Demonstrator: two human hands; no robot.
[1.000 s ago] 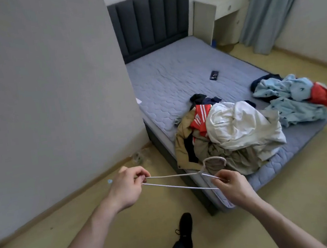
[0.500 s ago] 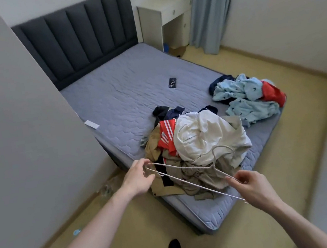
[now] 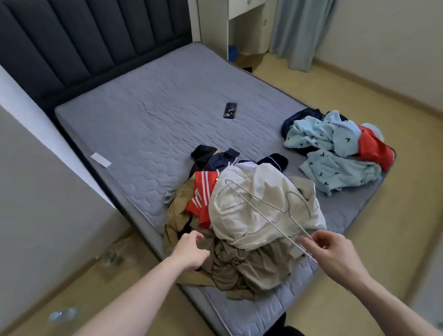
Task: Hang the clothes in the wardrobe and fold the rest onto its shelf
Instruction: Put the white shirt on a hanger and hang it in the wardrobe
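A heap of clothes lies on the near corner of the grey mattress (image 3: 151, 115): a cream jacket (image 3: 262, 207) on top, a red striped garment (image 3: 200, 198) and khaki clothes (image 3: 244, 263) beneath. My right hand (image 3: 329, 249) pinches one end of a thin white wire hanger (image 3: 265, 210), which slants over the cream jacket. My left hand (image 3: 190, 249) holds nothing and reaches toward the khaki clothes at the heap's left edge. A second pile with light blue patterned clothes (image 3: 328, 151) and a red garment (image 3: 372, 148) lies at the mattress's right edge.
A dark phone (image 3: 230, 110) lies mid-mattress. A dark padded headboard (image 3: 84, 36) stands behind, a pale desk (image 3: 238, 7) and grey curtain (image 3: 309, 6) at the back right. A grey panel (image 3: 5, 182) rises on the left. Small litter (image 3: 62, 314) lies on the yellow floor.
I have stepped closer to the bed. My left hand let go of the hanger and moved toward the khaki clothes; my right hand alone holds the hanger now.
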